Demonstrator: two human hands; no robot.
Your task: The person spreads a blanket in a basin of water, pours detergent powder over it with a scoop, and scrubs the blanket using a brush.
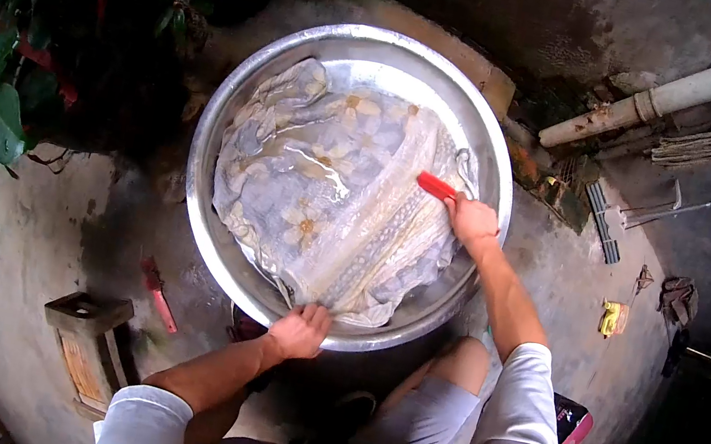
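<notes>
A wet, pale floral cloth (312,172) with yellow-centred flowers and a lace-like strip lies spread in a large round metal basin (200,195). My right hand (473,222) is closed around a red scrubbing brush (436,186), which rests against the cloth near the lace-like strip on the right side. Its bristles are hidden from above. At the basin's near rim, my left hand (300,330) has its fingers curled over the cloth's near edge. A little water glistens on the cloth.
On the floor at left lie another red brush (159,294) and a wooden stool (88,346). Leafy plants (2,122) hang at upper left. To the right are a white pipe (658,99), a coiled rope (702,147), a mop-like tool (603,223) and a yellow item (613,319).
</notes>
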